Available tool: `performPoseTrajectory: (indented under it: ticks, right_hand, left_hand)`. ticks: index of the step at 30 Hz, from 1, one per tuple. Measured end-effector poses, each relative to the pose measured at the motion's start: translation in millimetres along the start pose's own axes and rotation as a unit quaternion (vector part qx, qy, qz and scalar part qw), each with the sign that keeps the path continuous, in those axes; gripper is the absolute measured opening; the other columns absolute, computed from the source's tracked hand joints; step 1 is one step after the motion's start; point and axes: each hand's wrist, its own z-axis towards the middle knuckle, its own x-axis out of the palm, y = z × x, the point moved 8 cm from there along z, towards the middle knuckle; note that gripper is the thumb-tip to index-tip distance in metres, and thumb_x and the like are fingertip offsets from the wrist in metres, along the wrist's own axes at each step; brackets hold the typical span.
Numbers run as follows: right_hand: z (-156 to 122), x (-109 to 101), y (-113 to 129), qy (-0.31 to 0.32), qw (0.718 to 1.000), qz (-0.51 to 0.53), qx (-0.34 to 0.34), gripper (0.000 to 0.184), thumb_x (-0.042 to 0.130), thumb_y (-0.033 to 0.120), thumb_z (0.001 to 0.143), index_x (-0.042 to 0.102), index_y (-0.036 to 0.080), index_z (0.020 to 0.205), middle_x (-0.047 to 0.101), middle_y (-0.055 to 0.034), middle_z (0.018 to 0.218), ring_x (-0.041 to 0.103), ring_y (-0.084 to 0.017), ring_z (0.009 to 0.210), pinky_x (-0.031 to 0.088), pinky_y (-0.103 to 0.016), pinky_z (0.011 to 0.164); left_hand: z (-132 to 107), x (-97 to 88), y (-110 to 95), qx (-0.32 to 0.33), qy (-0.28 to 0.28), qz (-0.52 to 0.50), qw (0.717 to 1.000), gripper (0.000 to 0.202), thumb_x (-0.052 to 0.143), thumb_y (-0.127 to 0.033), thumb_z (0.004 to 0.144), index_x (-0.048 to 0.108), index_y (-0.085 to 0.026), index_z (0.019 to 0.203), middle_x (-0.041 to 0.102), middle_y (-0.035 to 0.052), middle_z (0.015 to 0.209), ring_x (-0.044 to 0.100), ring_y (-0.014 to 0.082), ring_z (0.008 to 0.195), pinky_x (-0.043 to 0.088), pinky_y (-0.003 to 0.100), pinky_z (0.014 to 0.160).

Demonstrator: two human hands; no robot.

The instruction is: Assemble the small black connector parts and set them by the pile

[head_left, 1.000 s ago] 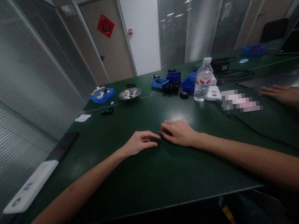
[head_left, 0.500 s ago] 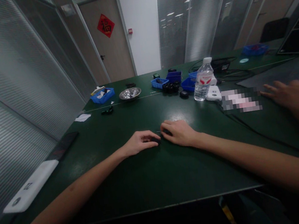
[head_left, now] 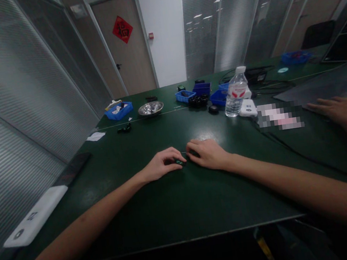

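Note:
My left hand [head_left: 162,164] is over the green table [head_left: 160,218], its thumb and fingers closed on a small dark piece with greenish specks [head_left: 179,162]. The piece is too small to tell its kind. Just to the right, my right hand [head_left: 207,153] rests with curled fingers near the tabletop. A thin pale sliver [head_left: 183,152] shows at its fingertips, between the two hands. What lies under the right fingers is hidden. The hands are close together but apart.
A metal bowl [head_left: 151,109], a blue tray [head_left: 119,111], a blue basket [head_left: 185,97] and black parts [head_left: 124,128] stand farther back. A water bottle [head_left: 236,93] is right of centre. A white power bank-like device [head_left: 37,216] lies left. Another person's hand [head_left: 341,110] is at right.
The small piece in my left hand has turned, and greenish specks now show on it. My right hand has hardly moved. The other person's hand has shifted slightly.

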Motion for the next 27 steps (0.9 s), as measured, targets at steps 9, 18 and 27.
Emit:
performPoseTrajectory:
  ticks: [9,18,27]
  right_hand:
    - [-0.1,-1.6,1.1,0.005,1.000,0.007,-0.001,0.019,0.049,0.035,0.101,0.060,0.021,0.108,0.066,-0.0056,0.101,0.059,-0.016,0.079,0.033,-0.028,0.067]
    - [0.5,1.7,-1.2,0.003,1.000,0.001,0.000,0.020,0.048,0.036,0.101,0.060,0.021,0.108,0.066,-0.0055,0.102,0.060,-0.017,0.079,0.032,-0.029,0.066]
    - [1.0,1.5,-1.4,0.002,1.000,-0.004,0.002,0.020,0.048,0.036,0.101,0.060,0.021,0.107,0.066,-0.0051,0.101,0.060,-0.017,0.079,0.032,-0.029,0.066]
  left_hand:
    - [-0.4,0.6,2.1,-0.019,0.006,-0.023,1.000,0.024,0.069,-0.021,0.093,0.069,-0.018,0.116,0.065,0.0081,0.119,0.063,0.0204,0.107,0.049,0.038,0.097]
    - [0.1,3.4,2.0,-0.034,0.007,-0.092,0.995,0.021,0.070,-0.016,0.090,0.068,-0.015,0.111,0.066,0.0088,0.118,0.064,0.0215,0.113,0.048,0.044,0.106]
    - [0.2,4.5,5.1,-0.039,0.002,-0.101,0.994,0.019,0.071,-0.017,0.090,0.067,-0.015,0.108,0.067,0.0090,0.118,0.064,0.0210,0.112,0.048,0.044,0.107]
